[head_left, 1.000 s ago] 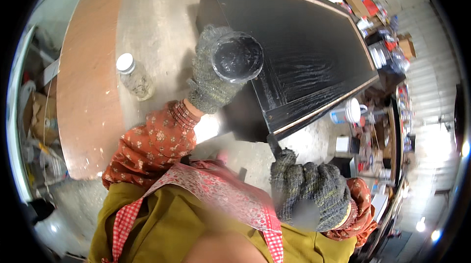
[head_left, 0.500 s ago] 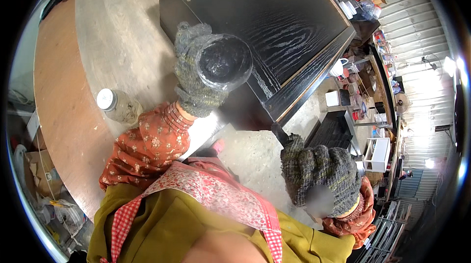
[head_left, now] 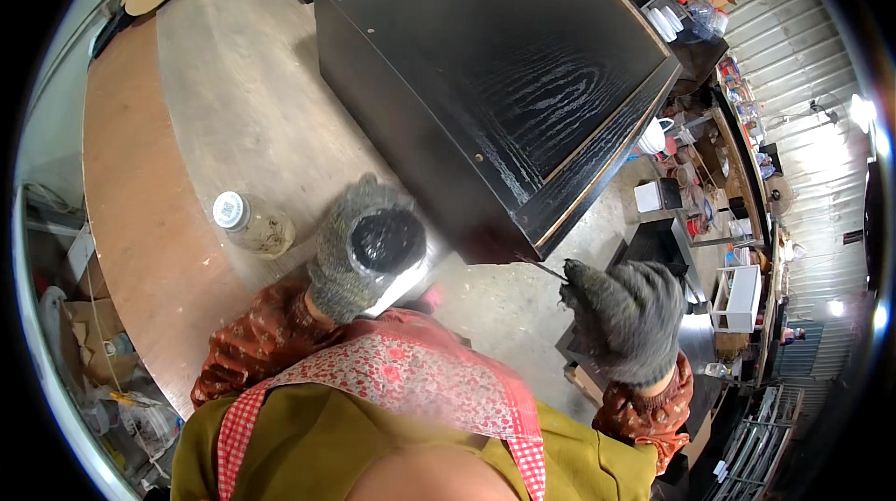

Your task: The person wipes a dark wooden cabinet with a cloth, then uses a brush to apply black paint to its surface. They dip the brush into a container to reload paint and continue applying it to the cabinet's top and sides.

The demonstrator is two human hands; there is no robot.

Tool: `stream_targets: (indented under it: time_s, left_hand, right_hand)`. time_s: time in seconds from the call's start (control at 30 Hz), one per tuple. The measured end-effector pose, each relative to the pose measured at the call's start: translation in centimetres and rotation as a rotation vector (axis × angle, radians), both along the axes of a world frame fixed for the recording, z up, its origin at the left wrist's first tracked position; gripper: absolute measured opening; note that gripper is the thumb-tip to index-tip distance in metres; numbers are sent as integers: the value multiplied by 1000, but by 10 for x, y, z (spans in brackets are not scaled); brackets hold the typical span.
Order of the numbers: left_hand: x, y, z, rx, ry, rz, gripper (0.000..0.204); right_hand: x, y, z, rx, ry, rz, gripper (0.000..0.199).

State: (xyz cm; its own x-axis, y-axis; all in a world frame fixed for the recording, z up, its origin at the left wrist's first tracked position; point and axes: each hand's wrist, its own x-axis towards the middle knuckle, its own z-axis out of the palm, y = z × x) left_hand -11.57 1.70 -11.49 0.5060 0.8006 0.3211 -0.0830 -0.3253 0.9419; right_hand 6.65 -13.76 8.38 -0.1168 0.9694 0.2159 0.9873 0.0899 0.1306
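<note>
While the left hand (head_left: 350,254) clasps a black-filled jar (head_left: 385,241), the panel (head_left: 523,81) lies beyond.

A round clear container filled with black paint (head_left: 385,241) is gripped from the side by the left hand (head_left: 350,258), which is covered by a grey knitted glove. The container is held upright, its dark glossy contents seen from above, just in front of the near corner of the large black-painted wooden panel (head_left: 523,81). The panel lies flat, its grain showing through the wet-looking black coat, with a bare light strip along its far and right edges. A thin dark brush (head_left: 553,271) is pinched in the gloved right hand (head_left: 627,319), its tip close to the panel's near edge.
</note>
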Motion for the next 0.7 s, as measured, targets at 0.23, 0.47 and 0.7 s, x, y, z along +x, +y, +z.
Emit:
stream_targets:
  time_s: [0.23, 0.47, 0.7]
  left_hand:
    - [-43, 3, -34, -35, 104, -56, 54]
    - [-55, 14, -43, 172, 232, 75, 44]
    - [-58, 22, -56, 302, 302, 17, 38]
  right_hand:
    - [43, 2, -17, -193, 1214, -619, 24]
    - [69, 14, -42, -400, 1287, -403, 18]
    - [69, 29, -13, -552, 1328, -584, 17]
